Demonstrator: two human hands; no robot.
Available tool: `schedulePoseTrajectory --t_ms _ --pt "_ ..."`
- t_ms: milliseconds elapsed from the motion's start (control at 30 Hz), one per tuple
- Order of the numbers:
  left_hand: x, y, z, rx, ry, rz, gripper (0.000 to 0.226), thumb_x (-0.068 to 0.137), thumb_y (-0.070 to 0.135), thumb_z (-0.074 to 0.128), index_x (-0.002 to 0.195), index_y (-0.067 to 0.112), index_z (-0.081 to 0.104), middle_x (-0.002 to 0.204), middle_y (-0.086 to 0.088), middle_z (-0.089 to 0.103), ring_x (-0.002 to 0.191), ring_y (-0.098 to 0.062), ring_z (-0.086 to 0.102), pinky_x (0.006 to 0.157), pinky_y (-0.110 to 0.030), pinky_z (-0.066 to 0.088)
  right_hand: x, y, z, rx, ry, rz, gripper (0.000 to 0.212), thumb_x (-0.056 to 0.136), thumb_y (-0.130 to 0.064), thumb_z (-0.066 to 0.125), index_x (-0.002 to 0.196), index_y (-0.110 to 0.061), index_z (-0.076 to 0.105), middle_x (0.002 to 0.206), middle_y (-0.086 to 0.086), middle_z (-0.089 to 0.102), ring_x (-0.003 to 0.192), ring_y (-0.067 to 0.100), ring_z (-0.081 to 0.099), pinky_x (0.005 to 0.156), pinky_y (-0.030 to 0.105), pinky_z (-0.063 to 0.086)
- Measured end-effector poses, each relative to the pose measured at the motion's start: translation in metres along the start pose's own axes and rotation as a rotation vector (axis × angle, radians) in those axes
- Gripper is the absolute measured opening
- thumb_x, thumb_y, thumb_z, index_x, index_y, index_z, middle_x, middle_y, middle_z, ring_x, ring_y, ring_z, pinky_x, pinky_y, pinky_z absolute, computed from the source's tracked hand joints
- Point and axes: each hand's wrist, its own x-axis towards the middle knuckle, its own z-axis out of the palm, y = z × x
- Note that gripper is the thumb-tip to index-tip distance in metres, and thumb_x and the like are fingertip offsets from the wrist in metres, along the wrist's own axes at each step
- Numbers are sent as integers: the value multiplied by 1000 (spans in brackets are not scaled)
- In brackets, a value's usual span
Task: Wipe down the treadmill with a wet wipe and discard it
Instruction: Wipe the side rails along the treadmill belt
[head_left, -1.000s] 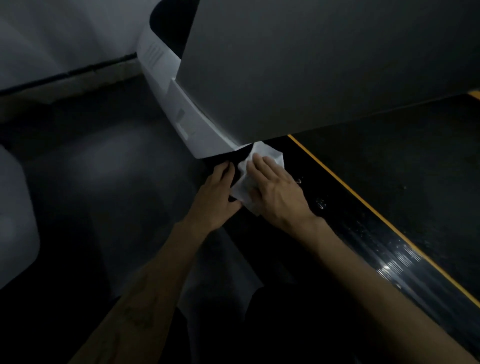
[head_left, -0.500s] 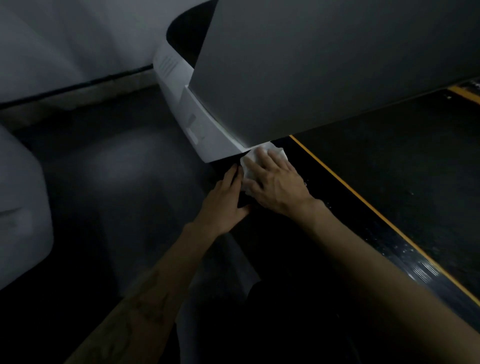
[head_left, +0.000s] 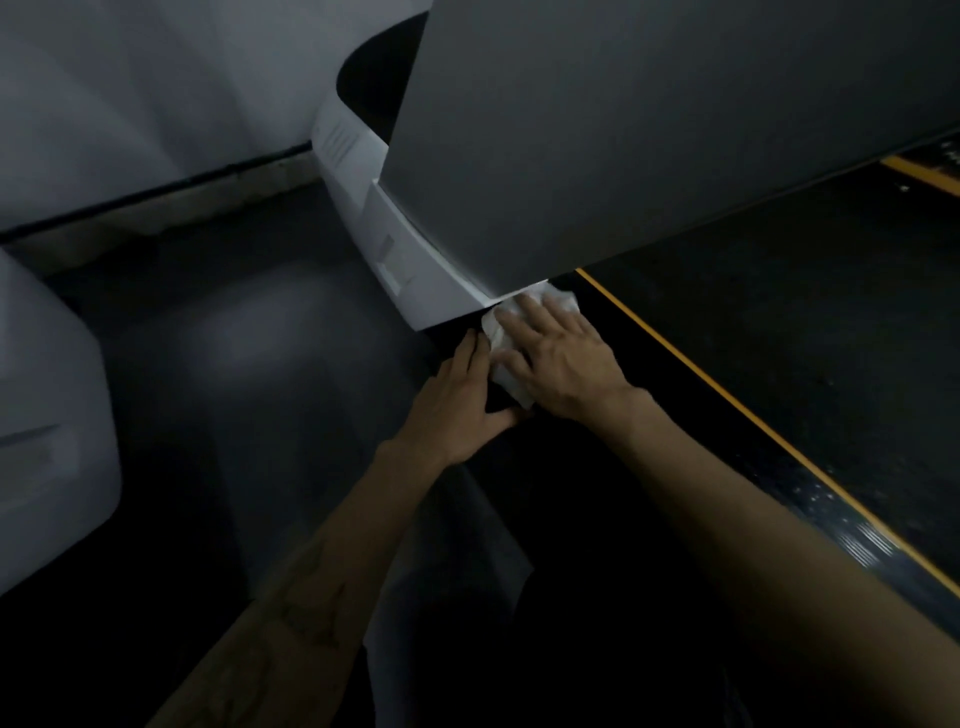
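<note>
Both hands have slid farther along the black side rail (head_left: 810, 506). Left hand (head_left: 457, 400) lies flat, holding nothing; right hand (head_left: 558, 358) presses flat on the white wet wipe (head_left: 498, 332), whose long axis runs near-to-far, under the treadmill (head_left: 415, 270) housing's corner.

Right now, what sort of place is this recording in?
Probably a gym or home workout room: a treadmill belt edged by a yellow stripe, a white motor cover, and the right hand pressing a wet wipe on the black side rail.
</note>
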Motion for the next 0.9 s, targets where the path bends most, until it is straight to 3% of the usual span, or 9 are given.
schedulePoseTrajectory --t_ms 67,200,267,333,433,533,667,800,900 --pt "-1 0 -1 9 -9 -11 109 89 59 68 165 11 5 173 -6 5 152 -32 25 118 -49 34 -15 -3 -2 -2 29 71 66 105 -56 21 163 -24 21 171 10 11 158 32 9 127 48 13" --pt "-4 -2 1 2 -29 19 115 86 61 70 166 15 0 173 -5 -3 155 -28 21 120 -47 33 -24 -18 -7 -22 9 36 82 89 -64 4 154 -27 39 165 12 23 150 37 23 122 50 25" --pt "-3 -4 3 -18 -19 24 121 82 64 72 166 16 -1 173 -5 -3 154 -29 23 117 -49 36 -14 -11 -6 42 -3 -25 68 97 -59 15 154 -30 40 166 7 25 153 32 22 124 47 22" --pt "-2 -5 4 -4 -7 17 125 80 67 72 165 13 -1 173 -7 0 153 -31 25 116 -51 38 -4 2 -8 49 12 -50 68 100 -57 12 159 -30 33 169 3 23 157 27 17 126 47 17" --pt "-4 -4 4 45 5 22 124 80 69 72 165 11 2 173 -8 3 152 -32 26 116 -53 37 2 19 -9 44 1 83 63 106 -53 18 161 -25 29 170 7 20 158 29 15 127 50 14" --pt "-4 -1 2 -6 12 26 126 76 72 71 164 11 4 171 -11 10 151 -31 30 115 -53 39 -12 4 -9 -35 11 92 84 93 -59 -3 157 -16 32 164 20 26 151 39 24 121 54 27" --pt "-4 4 5 -133 82 99 101 80 62 73 159 19 26 156 -5 38 142 -20 40 114 -38 44 -13 -2 -4 -20 26 -14 57 105 -49 26 157 -29 34 165 6 28 151 31 27 120 46 30" --pt "-7 6 10 22 62 29 123 80 73 66 163 4 7 171 -17 6 157 -26 14 123 -38 24 11 27 -5 17 3 77 83 90 -65 7 162 -29 25 171 5 19 158 27 12 126 49 18" --pt "-4 4 12 20 45 19 131 77 76 65 164 7 -4 172 -15 -7 159 -23 6 126 -40 19 -1 21 -9 -49 0 157 95 81 -61 -7 161 -20 23 168 18 18 155 37 17 123 52 24"
